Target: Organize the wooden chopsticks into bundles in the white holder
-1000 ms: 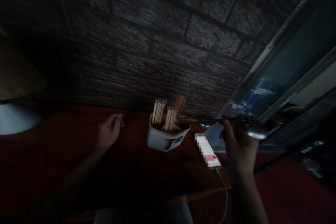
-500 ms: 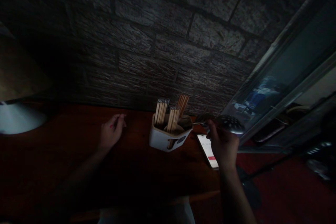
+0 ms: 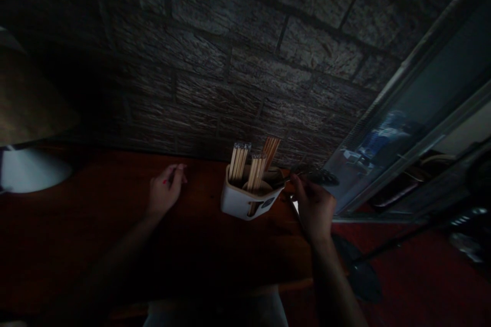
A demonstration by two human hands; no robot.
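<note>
A white holder with several compartments stands on the wooden table and bears bundles of light chopsticks and a bundle of darker brown chopsticks. At its right side, my right hand is closed in a pinch on a slotted spoon. The spoon's perforated metal head lies beyond my fingers, and its handle points toward the holder's right compartment. Dim light hides how deep the handle sits. My left hand rests left of the holder, fingers curled together with nothing visible in them.
A phone lies mostly hidden behind my right hand. A lamp with a brown shade and white base stands at far left. A stone wall rises behind the table. Right of the table are a glass panel and red floor.
My right hand has moved left toward the holder with the slotted spoon, now covering most of the phone. My left hand has kept its pose; the view has shifted slightly.
</note>
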